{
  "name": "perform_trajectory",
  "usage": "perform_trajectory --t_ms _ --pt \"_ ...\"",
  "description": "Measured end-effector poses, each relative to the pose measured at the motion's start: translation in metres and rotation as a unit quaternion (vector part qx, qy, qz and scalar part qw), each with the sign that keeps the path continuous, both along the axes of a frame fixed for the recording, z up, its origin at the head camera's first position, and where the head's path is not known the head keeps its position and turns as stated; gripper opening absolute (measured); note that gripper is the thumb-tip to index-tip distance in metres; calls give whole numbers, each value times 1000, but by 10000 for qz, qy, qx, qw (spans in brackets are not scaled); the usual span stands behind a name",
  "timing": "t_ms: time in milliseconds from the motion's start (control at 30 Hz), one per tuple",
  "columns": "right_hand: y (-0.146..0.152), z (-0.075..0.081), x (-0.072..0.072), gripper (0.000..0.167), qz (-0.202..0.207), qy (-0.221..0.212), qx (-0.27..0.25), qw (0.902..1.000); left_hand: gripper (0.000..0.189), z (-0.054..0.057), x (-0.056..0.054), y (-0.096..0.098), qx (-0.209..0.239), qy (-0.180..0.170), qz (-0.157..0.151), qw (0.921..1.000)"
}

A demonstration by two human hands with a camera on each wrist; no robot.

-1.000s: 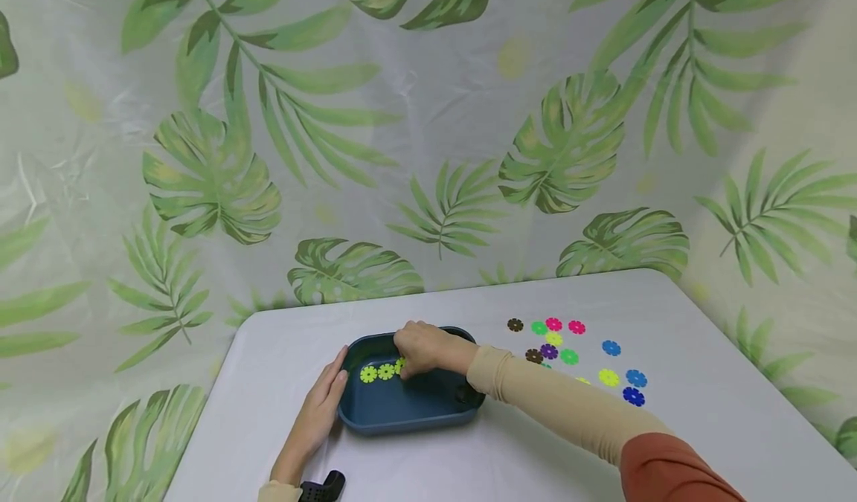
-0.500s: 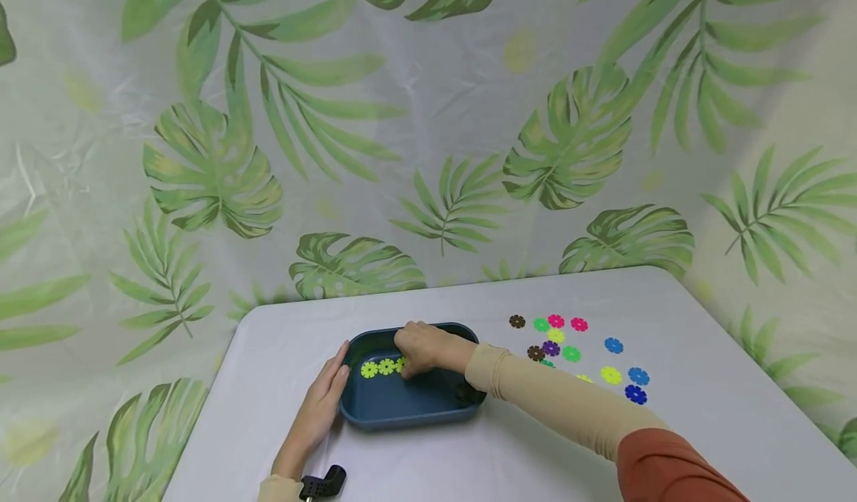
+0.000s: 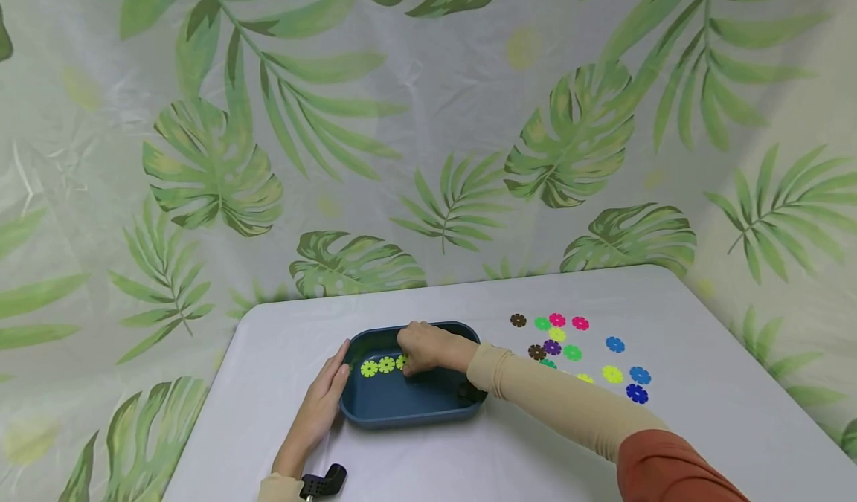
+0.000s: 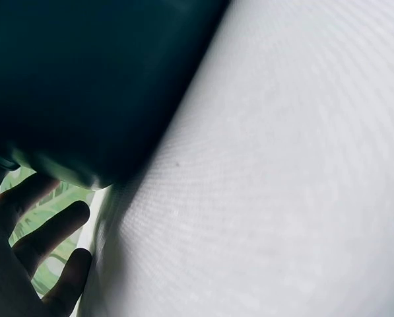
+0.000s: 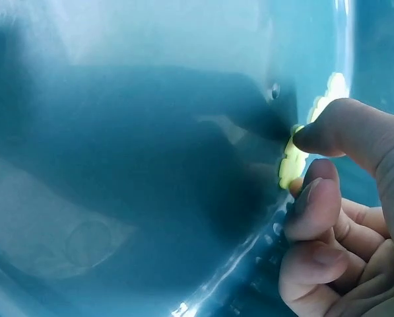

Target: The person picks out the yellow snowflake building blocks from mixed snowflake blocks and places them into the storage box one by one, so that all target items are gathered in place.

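A dark blue tray point(image 3: 410, 418) with rounded corners sits on the white table. Against its left end rests my left hand point(image 3: 320, 396), fingers straight along the outer wall; the left wrist view has these fingers point(image 4: 51, 231) spread beside the tray's dark side. My right hand point(image 3: 423, 346) reaches down into the tray by the far wall. Its thumb and curled index finger pinch a yellow slotted flower-shaped disc point(image 5: 291, 164), partly covered by the thumb. Left of it, more yellow discs point(image 3: 378, 367) line up in a row along that wall.
On the table to the right of the tray lie several flower-shaped discs point(image 3: 572, 352) in brown, green, pink, purple, yellow and blue. My right forearm point(image 3: 549, 394) crosses in front of some of them. A leaf-patterned curtain point(image 3: 455, 152) hangs behind the table.
The camera view has shifted slightly. Both hands keep their places, the left at the tray's end and the right at the yellow discs.
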State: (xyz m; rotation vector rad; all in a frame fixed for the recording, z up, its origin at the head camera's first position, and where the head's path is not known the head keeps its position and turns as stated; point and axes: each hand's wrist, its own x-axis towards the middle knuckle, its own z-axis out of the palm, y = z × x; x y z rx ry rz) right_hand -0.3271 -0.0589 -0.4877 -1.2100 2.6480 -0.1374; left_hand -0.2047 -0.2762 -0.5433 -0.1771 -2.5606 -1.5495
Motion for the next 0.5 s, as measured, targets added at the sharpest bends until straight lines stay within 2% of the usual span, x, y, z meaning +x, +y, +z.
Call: perform_trajectory --t_ms 133,300,500 --pt "3 0 -1 22 -45 -19 -19 10000 52 1 -2 2 -25 -26 -23 10000" --pt "5 3 -1 19 111 80 -85 9999 52 0 -2 2 11 -56 -22 10000" --pt "14 19 -4 18 303 334 -706 9965 51 -1 0 0 36 -79 13 10000"
